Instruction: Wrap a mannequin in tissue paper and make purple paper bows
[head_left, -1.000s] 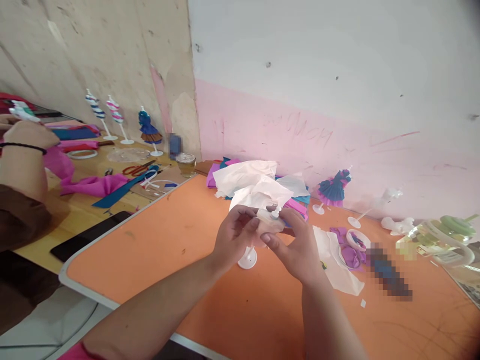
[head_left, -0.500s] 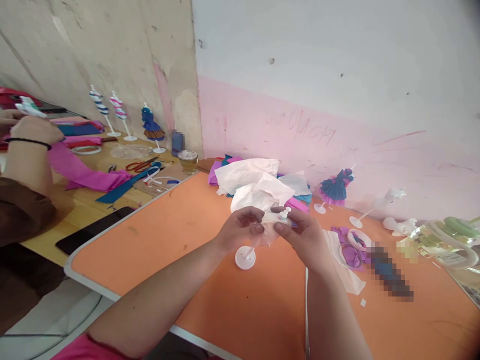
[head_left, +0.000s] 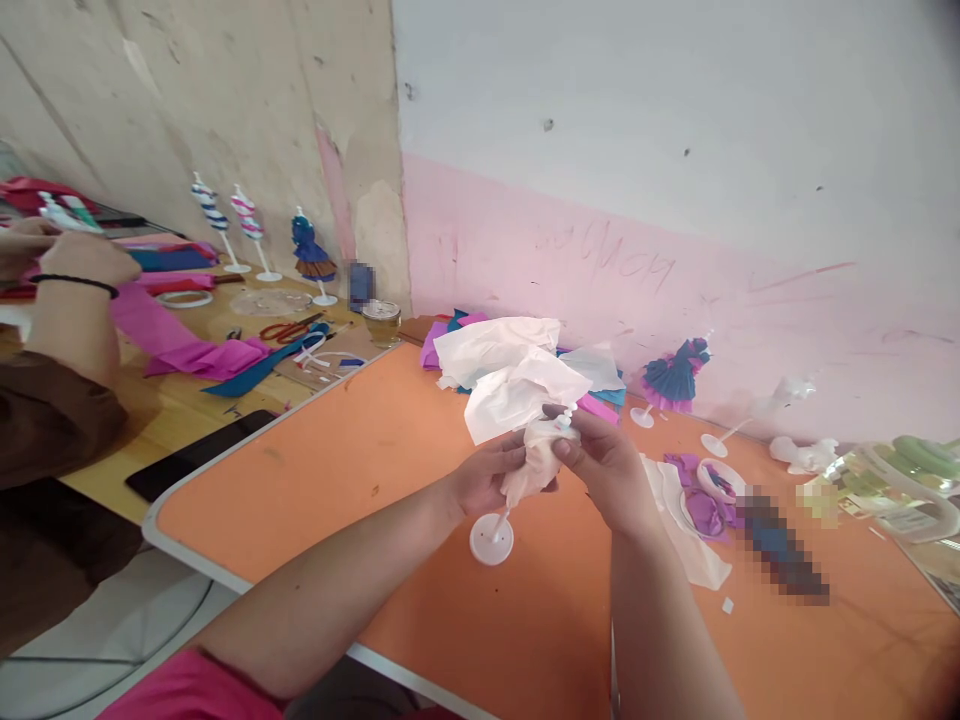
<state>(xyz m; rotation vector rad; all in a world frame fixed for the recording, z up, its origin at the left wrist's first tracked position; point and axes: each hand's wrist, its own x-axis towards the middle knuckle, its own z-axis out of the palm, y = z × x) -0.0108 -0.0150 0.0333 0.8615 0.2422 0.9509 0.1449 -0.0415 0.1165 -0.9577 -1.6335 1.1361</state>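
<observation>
A miniature dress form (head_left: 568, 417) leans between my hands, its small white neck knob at the top and its round white base (head_left: 491, 541) at the bottom. White crepe-like paper (head_left: 537, 460) wraps its body. My left hand (head_left: 491, 472) is closed round the lower left side of the wrapped form. On the upper right, my right hand (head_left: 600, 462) pinches the paper near the neck, thumb in front and fingers behind. Just beyond lies a crumpled pile of white paper sheets (head_left: 517, 365), with purple and blue pieces under it.
On the orange table (head_left: 300, 480) at right are a dressed blue-and-pink form (head_left: 677, 375), a bare form (head_left: 724, 443), tape rolls and purple scraps (head_left: 705, 510). Left, another person's hands (head_left: 86, 258) work at a wooden table with scissors (head_left: 292, 328), a phone (head_left: 199, 455) and a glass jar (head_left: 382, 322).
My left hand has slid lower on the form, and the white paper now hangs down round its body. The form's base has shifted slightly downward; the view has turned a little left.
</observation>
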